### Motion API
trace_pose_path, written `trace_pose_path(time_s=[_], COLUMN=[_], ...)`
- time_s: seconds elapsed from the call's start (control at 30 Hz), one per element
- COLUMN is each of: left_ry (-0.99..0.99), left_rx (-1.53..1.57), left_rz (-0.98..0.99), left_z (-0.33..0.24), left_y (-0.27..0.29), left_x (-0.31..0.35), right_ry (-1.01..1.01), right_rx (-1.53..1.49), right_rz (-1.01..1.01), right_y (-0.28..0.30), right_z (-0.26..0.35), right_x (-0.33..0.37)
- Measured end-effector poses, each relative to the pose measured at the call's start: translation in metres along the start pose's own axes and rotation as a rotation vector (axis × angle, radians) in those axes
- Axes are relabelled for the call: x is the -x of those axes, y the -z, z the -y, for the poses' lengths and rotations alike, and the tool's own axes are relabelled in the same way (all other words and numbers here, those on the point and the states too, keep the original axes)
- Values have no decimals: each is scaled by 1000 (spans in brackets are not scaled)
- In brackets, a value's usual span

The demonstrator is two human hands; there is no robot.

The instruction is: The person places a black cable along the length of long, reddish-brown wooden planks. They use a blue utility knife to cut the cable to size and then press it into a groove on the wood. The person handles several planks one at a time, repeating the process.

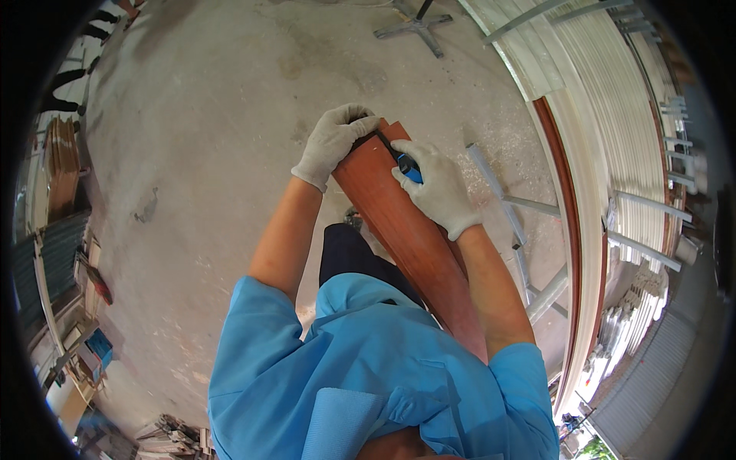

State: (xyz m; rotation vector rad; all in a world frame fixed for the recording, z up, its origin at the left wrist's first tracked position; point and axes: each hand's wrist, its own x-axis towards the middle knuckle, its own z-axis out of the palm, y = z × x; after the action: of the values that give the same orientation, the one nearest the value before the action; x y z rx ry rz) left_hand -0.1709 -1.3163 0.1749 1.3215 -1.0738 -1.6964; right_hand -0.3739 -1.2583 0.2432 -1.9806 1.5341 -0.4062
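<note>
A long reddish-brown plank (pixel 406 230) slants away from my body, its near end passing under my right arm. My left hand (pixel 335 142), in a pale knit glove, curls over the plank's far left corner. By its fingertips a thin black strip (pixel 383 140) lies across the plank close to the end; whether it belongs to a tool I cannot tell. My right hand (pixel 441 188), gloved too, closes round a blue and black hand tool (pixel 410 168) at the plank's right edge. The fingers hide part of that tool, so its exact kind is unclear.
Long pale profiles (pixel 613 115) lie stacked on metal racks along the right, with a reddish-brown length (pixel 563 169) at their near edge. Grey metal bars (pixel 494 180) stand close to my right arm. A stand's base (pixel 414 29) is ahead. Stacked boards (pixel 63 165) line the left.
</note>
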Motion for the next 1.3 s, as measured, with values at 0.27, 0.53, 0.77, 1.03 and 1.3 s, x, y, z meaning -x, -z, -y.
trace_pose_path(time_s=[0.27,0.53,0.77,1.03,1.3], left_ry=[-196,-151,-149,-142,-152], left_rx=[-17,102,88,74,98], left_rz=[63,71,66,54,-25], left_z=[13,18,19,15,13], left_y=[4,2,3,3,-3], left_x=[-2,-4,-4,1,4], right_ry=[1,-49,-110,-75,225], right_rx=[-35,14,103,226,270], right_rz=[91,240,233,146,67], right_y=[3,28,61,44,24], right_z=[-4,-5,-22,-20,-32], right_x=[-7,-12,-29,-21,0])
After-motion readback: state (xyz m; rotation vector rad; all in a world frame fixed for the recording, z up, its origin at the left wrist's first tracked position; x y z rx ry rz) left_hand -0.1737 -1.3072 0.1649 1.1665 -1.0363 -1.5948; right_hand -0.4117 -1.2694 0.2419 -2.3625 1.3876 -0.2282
